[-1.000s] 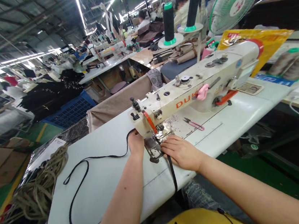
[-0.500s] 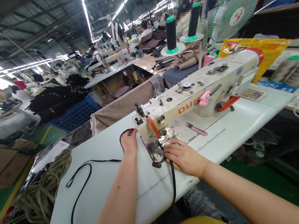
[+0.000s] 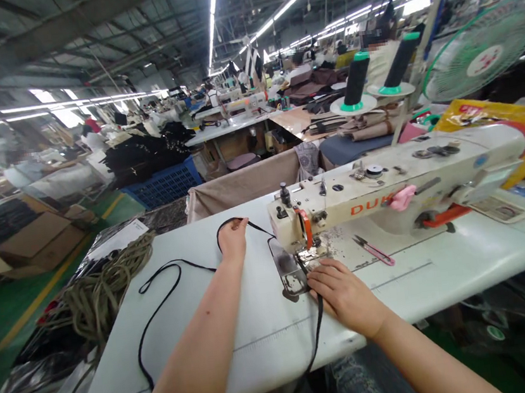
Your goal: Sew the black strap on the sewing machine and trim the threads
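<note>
The left hand [image 3: 233, 241] pinches the narrow, flat black strip [image 3: 320, 321] past the white metal sewing machine [image 3: 385, 180], the right hand [image 3: 344, 292] lies over it in front — its grip hidden from me — and an uneven tug could skew it.

Both bare forearms slope inward from the near side, converging toward the hands, which stay well apart. The left forearm [image 3: 203, 337] rises steeply, leaning right, with a small dark spot on its skin; its wrist looks nearly straight. The left grip [image 3: 233, 238] lies farther out than the other, thumb and forefinger pinched at the tips, the remaining fingers curled and partly hidden. The right forearm [image 3: 418, 353] slants from near right toward far left. The right grip [image 3: 344, 295] is back-up, fingers close together, gently bent and pointing left, the thumb partly concealed beneath.
</note>
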`<state>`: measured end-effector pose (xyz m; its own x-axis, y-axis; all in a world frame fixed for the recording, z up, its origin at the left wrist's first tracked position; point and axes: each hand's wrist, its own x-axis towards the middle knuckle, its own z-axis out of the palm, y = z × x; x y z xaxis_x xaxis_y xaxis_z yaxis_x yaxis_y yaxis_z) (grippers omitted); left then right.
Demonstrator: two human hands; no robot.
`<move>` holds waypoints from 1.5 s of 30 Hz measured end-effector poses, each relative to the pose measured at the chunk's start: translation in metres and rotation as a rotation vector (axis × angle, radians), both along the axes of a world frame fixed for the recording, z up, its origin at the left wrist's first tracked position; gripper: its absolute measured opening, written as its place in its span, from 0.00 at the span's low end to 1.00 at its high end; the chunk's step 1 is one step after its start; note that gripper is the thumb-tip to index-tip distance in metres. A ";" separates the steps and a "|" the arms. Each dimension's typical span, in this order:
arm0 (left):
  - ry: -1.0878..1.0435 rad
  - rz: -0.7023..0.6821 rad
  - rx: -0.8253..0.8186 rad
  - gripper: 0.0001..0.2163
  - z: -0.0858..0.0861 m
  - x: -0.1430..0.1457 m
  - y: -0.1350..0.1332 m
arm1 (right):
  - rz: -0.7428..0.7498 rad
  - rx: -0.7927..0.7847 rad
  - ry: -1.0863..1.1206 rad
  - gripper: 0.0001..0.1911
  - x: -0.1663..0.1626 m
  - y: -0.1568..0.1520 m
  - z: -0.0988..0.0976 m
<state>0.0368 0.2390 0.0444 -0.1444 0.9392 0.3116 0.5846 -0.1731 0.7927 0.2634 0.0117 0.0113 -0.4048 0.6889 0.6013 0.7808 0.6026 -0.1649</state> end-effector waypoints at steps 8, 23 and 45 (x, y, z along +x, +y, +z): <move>-0.023 0.067 0.043 0.13 0.011 -0.019 0.004 | 0.005 0.025 -0.004 0.12 0.000 0.000 0.000; -0.015 0.192 0.136 0.15 0.024 -0.071 0.009 | 0.004 0.005 -0.014 0.11 0.000 0.000 0.000; -0.068 0.339 0.265 0.18 0.028 -0.157 -0.002 | 0.002 0.030 -0.017 0.10 -0.001 -0.001 0.000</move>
